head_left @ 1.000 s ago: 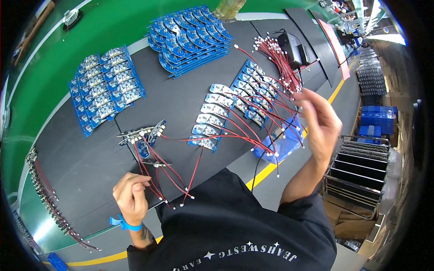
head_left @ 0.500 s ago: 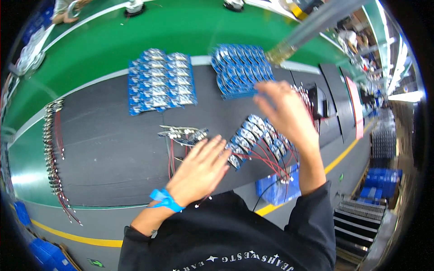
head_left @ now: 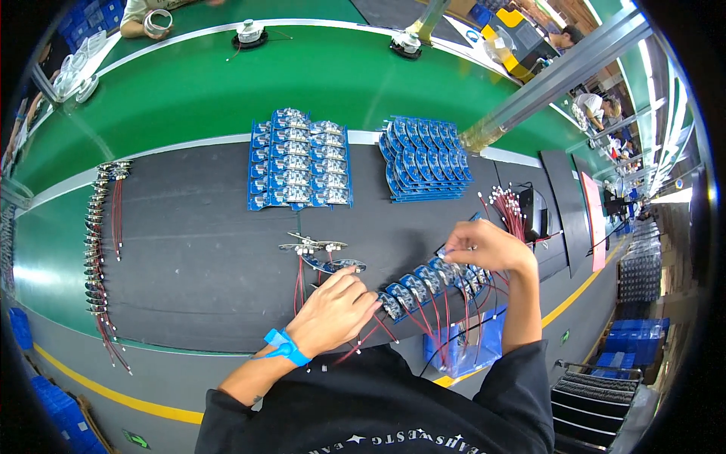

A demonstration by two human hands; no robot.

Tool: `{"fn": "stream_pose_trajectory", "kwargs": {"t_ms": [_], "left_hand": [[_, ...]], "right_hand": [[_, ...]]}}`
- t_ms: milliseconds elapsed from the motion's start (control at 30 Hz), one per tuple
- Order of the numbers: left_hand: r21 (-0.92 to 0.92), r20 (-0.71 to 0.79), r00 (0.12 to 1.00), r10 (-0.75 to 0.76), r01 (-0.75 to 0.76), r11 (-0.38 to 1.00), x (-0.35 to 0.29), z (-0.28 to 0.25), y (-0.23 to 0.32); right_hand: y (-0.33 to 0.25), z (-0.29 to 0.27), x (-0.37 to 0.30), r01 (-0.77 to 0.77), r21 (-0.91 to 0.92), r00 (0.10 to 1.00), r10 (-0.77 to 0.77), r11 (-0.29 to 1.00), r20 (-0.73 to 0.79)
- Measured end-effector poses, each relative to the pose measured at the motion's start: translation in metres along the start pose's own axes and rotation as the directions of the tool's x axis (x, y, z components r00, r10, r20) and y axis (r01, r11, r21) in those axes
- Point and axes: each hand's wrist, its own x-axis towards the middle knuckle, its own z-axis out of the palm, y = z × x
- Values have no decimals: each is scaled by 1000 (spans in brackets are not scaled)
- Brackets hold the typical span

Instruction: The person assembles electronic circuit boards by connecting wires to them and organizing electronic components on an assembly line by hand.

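Observation:
My left hand [head_left: 338,306], with a blue band round its wrist, is closed at the left end of a panel of blue circuit boards [head_left: 414,286]; its hidden fingertips leave it unclear what they grip. Red wires with white plugs run from the panel over the table's near edge. My right hand [head_left: 484,248] pinches at the panel's far edge, thumb against finger; the thing in the pinch is too small to make out. Just beyond my left fingers are a few loose curved boards [head_left: 314,244] with red wires.
Two stacks of blue board panels, one on the left [head_left: 299,170] and one on the right [head_left: 423,163], stand at the back. A row of wired boards [head_left: 94,242] lines the left end. Red wires [head_left: 510,212] lie bundled by a black holder [head_left: 535,214]. A blue bin [head_left: 476,340] sits below the near edge.
My right hand has come down and left from beside the right stack and closed into a pinch at the panel. My left fingers, stretched out before, are curled now. The view has shifted.

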Motion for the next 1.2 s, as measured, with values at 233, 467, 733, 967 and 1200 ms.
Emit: {"fn": "stream_pose_trajectory", "kwargs": {"t_ms": [233, 467, 733, 967, 1200], "left_hand": [[-216, -196, 981, -13, -30, 976, 2, -19, 2], [-436, -333, 930, -154, -7, 900, -2, -38, 10], [-700, -260, 882, -393, 108, 706, 1, -26, 17], [-811, 359, 914, -187, 405, 422, 14, -18, 14], [-635, 749, 660, 53, 739, -226, 4, -9, 29]], "right_hand": [[-49, -15, -86, 34, 159, 867, 50, 987, -496], [-52, 15, -92, 75, 263, 739, 124, 962, -662], [-65, 11, -84, 371, -12, 748, -307, 929, -588], [-53, 68, -36, 694, 487, 720, -509, 531, -472], [-59, 100, -31, 563, 589, 820, -301, 580, -487]]}}
